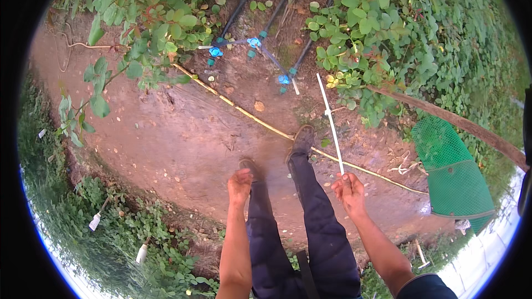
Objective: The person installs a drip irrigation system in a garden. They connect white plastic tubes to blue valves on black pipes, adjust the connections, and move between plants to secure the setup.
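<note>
My right hand [350,191] pinches the lower end of a thin white stick [331,122]. The stick points away from me, tilting slightly left, and has a small nub partway along it. My left hand [240,186] hangs over my left boot, its fingers curled in loosely, and nothing shows in it. Beneath the white stick, a long yellowish bamboo-like pole [244,112] lies slantwise over the bare soil [160,138]. My right boot [302,139] is right against that pole.
Black irrigation pipes with blue valves [254,42] lie ahead. Leafy bushes [377,5] grow on both sides. To the right are a green mesh sheet [454,171] and a brown wooden pole [460,117]. White bottle-like objects [142,253] hang among plants at lower left.
</note>
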The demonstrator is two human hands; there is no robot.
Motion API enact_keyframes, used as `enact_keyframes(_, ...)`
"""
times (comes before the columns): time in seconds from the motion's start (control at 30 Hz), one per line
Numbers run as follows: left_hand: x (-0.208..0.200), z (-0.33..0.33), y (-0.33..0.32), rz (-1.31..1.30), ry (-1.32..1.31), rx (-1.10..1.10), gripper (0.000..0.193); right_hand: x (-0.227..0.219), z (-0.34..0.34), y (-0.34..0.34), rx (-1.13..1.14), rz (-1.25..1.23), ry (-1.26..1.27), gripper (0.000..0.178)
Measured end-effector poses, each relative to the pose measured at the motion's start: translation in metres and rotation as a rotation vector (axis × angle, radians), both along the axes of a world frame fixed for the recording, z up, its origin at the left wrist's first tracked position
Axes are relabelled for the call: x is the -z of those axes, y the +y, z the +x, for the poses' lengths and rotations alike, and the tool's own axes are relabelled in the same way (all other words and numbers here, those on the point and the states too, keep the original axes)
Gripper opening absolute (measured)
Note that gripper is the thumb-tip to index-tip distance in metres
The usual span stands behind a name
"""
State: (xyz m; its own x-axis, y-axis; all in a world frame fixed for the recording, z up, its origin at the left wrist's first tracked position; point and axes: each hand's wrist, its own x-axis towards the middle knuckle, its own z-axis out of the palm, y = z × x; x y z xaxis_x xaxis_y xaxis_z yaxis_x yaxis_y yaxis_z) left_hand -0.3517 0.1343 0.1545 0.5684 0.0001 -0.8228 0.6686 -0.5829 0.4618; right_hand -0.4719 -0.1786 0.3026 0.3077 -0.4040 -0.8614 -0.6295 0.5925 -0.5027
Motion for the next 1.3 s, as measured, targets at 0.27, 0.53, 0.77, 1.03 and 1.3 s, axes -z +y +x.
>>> enact_keyframes(0.27, -0.003, -0.006, -0.021, -0.181, 0.108, -0.248, 0.020, 0.026, -0.006, -0.006, -0.028, 0.018, 0.038, 0.033)
enact_keyframes(0.53, 0.019, -0.022, -0.016, -0.219, 0.147, -0.272, 0.018, 0.045, -0.015, -0.005, 0.056, 0.064, -0.018, 0.029)
enact_keyframes(0.77, 0.020, -0.023, -0.022, -0.199, 0.170, -0.238, 0.017, 0.052, -0.015, -0.007, 0.111, 0.044, 0.030, 0.021)
enact_keyframes(1.03, -0.018, -0.019, 0.001, -0.154, 0.123, -0.216, 0.013, 0.047, -0.034, -0.018, -0.018, 0.194, 0.336, 0.015)
enact_keyframes(1.3, -0.074, -0.024, 0.089, -0.045, 0.022, -0.376, 0.014, 0.035, -0.097, -0.024, -0.262, -0.082, 0.209, 0.026)
